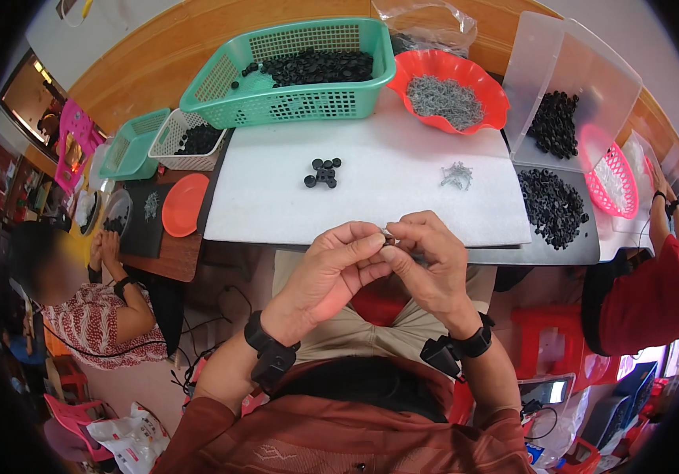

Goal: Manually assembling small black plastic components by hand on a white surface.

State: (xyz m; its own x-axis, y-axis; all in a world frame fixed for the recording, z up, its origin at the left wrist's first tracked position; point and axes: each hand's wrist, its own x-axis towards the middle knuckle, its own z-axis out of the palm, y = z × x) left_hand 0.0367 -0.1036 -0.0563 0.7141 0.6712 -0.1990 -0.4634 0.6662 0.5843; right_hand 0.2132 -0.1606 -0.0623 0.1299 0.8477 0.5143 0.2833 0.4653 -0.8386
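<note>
My left hand (pixel 331 265) and my right hand (pixel 433 265) meet just off the near edge of the white foam sheet (pixel 276 209). Their thumbs and fingertips pinch together around something small (pixel 388 235), partly silvery and dark; fingers cover most of it, so its kind cannot be made out. Beyond the hands, a small cluster of round black caps (pixel 323 173) lies on the sheet. To its right is a little heap of grey screws (pixel 457 175).
Behind the sheet stand a green basket (pixel 292 110) of black parts and a red bowl (pixel 497 107) of screws. A clear bin (pixel 592 71) spills black pieces (pixel 553 207) at right. Co-workers sit left (pixel 103 324) and right (pixel 647 292). A pink basket (pixel 628 207) stands right.
</note>
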